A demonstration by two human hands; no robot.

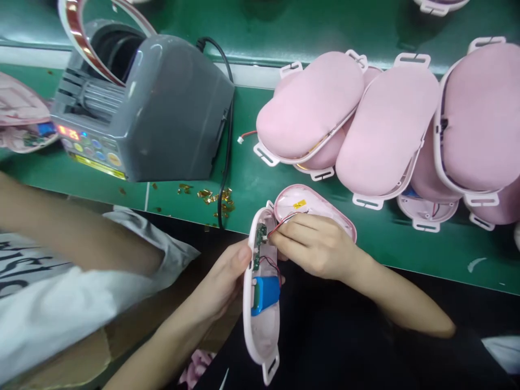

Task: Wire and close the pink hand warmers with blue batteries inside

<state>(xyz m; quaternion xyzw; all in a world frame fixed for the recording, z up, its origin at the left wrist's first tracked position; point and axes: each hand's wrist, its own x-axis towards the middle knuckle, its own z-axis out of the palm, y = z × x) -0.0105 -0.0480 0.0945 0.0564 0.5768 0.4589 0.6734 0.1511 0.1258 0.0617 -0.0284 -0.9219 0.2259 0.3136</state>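
My left hand (pixel 231 271) grips a pink plastic shell half (pixel 264 330) by its outer edge, tilted up with its inside facing right. Inside it are a green circuit board (pixel 260 244) and, lower down, a blue battery pack (pixel 266 295). Fingers of my right hand (pixel 317 244) are pinched on thin red and black wires (pixel 280 223) by the board's upper end; the wire ends are hidden. Those wires run toward a second pink shell half (pixel 335 215), which lies open on the bench edge behind my right hand, with a yellow tape piece (pixel 299 204) inside.
A grey tape dispenser (pixel 179 114) with a black cable (pixel 227 162) stands at the left; gold tape scraps (pixel 211 196) lie before it. Several pink shells (pixel 390 130) are stacked at the right. Another person's arm (pixel 81 227) reaches in at the left.
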